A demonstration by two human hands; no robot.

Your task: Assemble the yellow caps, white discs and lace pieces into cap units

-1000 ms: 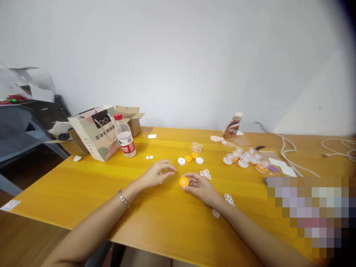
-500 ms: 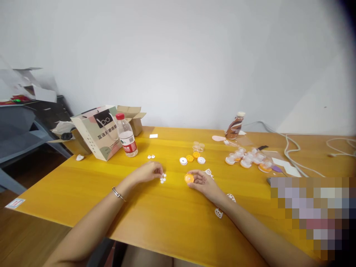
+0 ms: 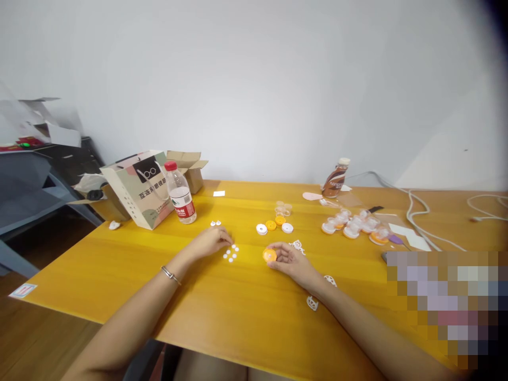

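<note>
My right hand [image 3: 291,262] grips the edge of a round orange plastic piece [image 3: 270,256] with a pale centre, tilted toward me just over the table. Several small white discs [image 3: 230,260] lie loosely grouped to its left. Over their far edge is my left hand [image 3: 212,241], its fingers bent and pressed together, the tips at one disc; whether something is pinched there is hidden. Beyond that hand stand two small white pieces [image 3: 215,223]. White openwork pieces [image 3: 312,303] lie beside and behind my right forearm. Farther back are white and orange round pieces [image 3: 270,226].
A water bottle [image 3: 181,196], a paper bag [image 3: 143,193] and a cardboard box [image 3: 192,172] stand at left. Clear cups with orange and white bases [image 3: 352,231] cluster at right, near a brown drink bottle [image 3: 336,179] and white cables [image 3: 415,211]. Clear rings [image 3: 283,208] sit at the back.
My left hand has shifted slightly left and away from me, and more of the white discs now show, spread apart. My right hand keeps the orange piece in the same place.
</note>
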